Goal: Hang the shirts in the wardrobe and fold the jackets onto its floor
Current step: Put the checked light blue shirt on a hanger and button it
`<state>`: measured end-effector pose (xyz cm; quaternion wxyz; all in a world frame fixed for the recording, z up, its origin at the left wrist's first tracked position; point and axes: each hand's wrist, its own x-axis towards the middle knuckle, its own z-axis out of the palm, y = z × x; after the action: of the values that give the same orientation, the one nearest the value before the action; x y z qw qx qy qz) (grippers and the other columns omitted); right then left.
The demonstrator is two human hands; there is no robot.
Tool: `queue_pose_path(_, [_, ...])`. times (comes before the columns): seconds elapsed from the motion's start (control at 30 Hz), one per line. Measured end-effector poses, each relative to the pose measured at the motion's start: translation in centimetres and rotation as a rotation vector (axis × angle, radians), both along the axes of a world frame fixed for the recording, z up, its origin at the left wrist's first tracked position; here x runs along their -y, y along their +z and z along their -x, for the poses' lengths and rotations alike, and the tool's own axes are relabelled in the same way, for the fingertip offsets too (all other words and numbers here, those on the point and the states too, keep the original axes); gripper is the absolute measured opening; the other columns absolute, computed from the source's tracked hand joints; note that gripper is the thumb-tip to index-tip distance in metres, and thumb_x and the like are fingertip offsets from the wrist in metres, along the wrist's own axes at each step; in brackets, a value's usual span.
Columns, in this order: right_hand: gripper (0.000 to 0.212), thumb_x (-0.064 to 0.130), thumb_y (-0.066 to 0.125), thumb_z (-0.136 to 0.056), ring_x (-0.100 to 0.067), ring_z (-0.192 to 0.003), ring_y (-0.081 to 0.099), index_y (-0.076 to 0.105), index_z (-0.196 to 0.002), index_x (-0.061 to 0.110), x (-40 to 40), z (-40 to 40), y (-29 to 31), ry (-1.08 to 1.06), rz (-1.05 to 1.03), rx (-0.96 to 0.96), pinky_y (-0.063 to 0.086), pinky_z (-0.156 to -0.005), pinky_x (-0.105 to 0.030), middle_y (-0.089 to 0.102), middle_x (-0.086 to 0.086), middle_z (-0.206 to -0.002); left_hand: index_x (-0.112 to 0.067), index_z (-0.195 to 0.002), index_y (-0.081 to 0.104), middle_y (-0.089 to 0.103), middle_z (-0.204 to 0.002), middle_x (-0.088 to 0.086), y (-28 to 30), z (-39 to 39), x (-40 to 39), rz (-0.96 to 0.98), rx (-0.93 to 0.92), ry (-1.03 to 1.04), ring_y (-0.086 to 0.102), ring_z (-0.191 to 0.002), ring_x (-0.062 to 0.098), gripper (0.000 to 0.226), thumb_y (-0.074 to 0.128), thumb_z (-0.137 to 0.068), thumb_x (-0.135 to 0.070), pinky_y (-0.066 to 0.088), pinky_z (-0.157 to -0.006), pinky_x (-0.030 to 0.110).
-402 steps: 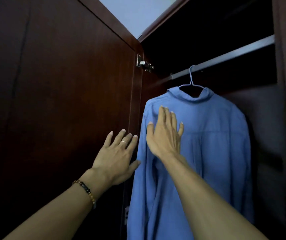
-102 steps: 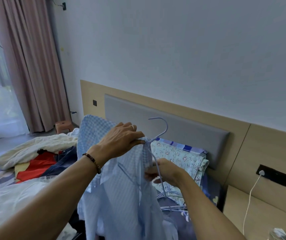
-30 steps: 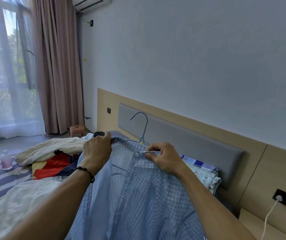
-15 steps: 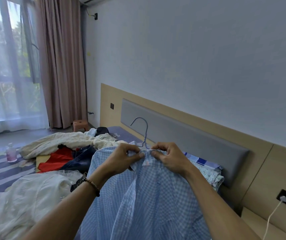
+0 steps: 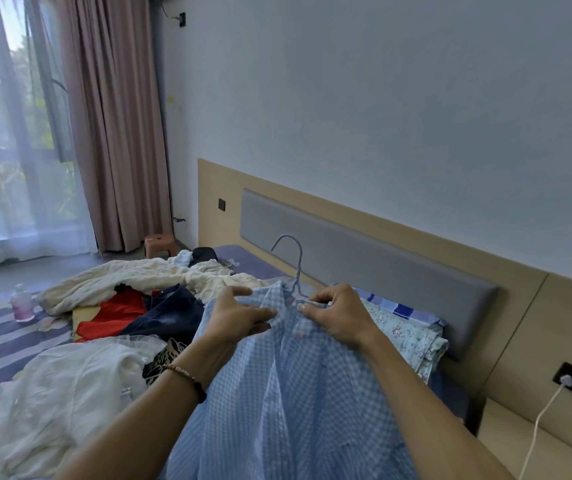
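Now that both hands have met at the collar, left hand [image 5: 239, 318] and right hand [image 5: 334, 315] pinch the blue checked shirt [image 5: 298, 403] closed on its wire hanger [image 5: 293, 261] — probably buttoning, wardrobe next.

**Soft daylight from the left, bent edges**

Daylight enters through the window [image 5: 7, 133] at the left, softened by a thin white curtain [image 5: 35, 209]; the glass there is washed out. The wall [image 5: 381, 98] is evenly lit and bluish. Shadows are weak. Straight lines of the headboard [image 5: 364, 244] curve toward the edges. Details look slightly soft everywhere.
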<state>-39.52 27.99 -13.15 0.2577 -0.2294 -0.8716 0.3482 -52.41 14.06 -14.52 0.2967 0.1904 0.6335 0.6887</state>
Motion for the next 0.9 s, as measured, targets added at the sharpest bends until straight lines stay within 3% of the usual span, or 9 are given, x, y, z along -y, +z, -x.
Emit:
queue_pose_path(0.1, [0.025,0.023,0.075,-0.084,-0.012,-0.061,0.058,0.072,-0.068,0.004,0.2,0.3,-0.6,-0.045,-0.002,-0.014,0.052,-0.062,-0.039,0.070,-0.012,-0.069,0.002,-0.085,0.060,0.068,-0.068,0.014,-1.7,-1.1,-0.2,0.009,0.189,0.037,0.066,-0.054,0.019,0.021,0.079,-0.076,0.004,0.056,-0.048,0.021])
queue_pose_path(0.17, [0.026,0.023,0.075,-0.084,-0.012,-0.060,0.058,0.071,-0.067,0.004,0.3,0.3,-0.7,-0.054,-0.005,-0.007,0.051,-0.061,-0.039,0.069,-0.012,-0.068,0.002,-0.072,0.063,0.066,-0.055,0.013,-2.8,-1.6,-0.3,0.035,0.231,0.028,0.065,-0.046,0.017,0.019,0.080,-0.076,-0.002,0.054,-0.044,0.021])
queue_pose_path(0.33, [0.026,0.024,0.075,-0.080,-0.020,-0.060,0.062,0.069,-0.064,0.004,0.0,0.4,-1.2,-0.128,-0.004,0.032,0.053,-0.062,-0.038,0.069,-0.008,-0.064,0.004,-0.075,0.065,0.064,-0.058,0.012,-2.5,-2.0,-0.7,-0.018,0.281,-0.004,0.066,-0.049,0.017,0.014,0.073,-0.084,-0.002,0.054,-0.047,0.020])
queue_pose_path(0.47, [0.028,0.023,0.073,-0.084,-0.010,-0.056,0.053,0.070,-0.068,0.000,0.6,0.2,-1.3,-0.126,0.112,0.053,0.047,-0.057,-0.028,0.066,-0.011,-0.062,0.001,-0.078,0.064,0.064,-0.062,0.013,-1.7,-2.6,-1.1,-0.044,0.297,-0.065,0.066,-0.054,0.016,0.014,0.065,-0.091,-0.002,0.055,-0.050,0.022])
queue_pose_path(0.53, [0.030,0.020,0.072,-0.085,-0.012,-0.056,0.049,0.068,-0.071,-0.007,0.7,0.1,-1.3,-0.116,0.195,0.043,0.044,-0.056,-0.024,0.058,-0.009,-0.060,0.000,-0.079,0.064,0.065,-0.063,0.013,-1.6,-2.7,-1.2,-0.045,0.304,-0.061,0.066,-0.054,0.016,0.014,0.063,-0.093,-0.002,0.055,-0.050,0.022])
queue_pose_path(0.67, [0.035,0.018,0.072,-0.083,-0.020,-0.065,0.047,0.063,-0.080,-0.016,0.8,-0.2,-1.2,-0.083,0.316,0.034,0.044,-0.061,-0.030,0.054,-0.012,-0.067,-0.001,-0.081,0.066,0.066,-0.065,0.011,-1.5,-2.9,-1.3,-0.038,0.258,-0.071,0.065,-0.058,0.015,0.013,0.063,-0.093,-0.004,0.056,-0.052,0.022])
queue_pose_path(0.9, [0.021,0.015,0.072,-0.086,-0.017,-0.068,0.056,0.072,-0.070,0.002,1.4,-0.7,-0.6,-0.045,0.386,0.030,0.048,-0.065,-0.030,0.063,-0.012,-0.071,-0.004,-0.077,0.067,0.066,-0.064,0.009,-1.1,-3.3,-0.7,-0.053,0.095,-0.124,0.065,-0.065,0.018,0.015,0.065,-0.092,-0.005,0.055,-0.057,0.024])
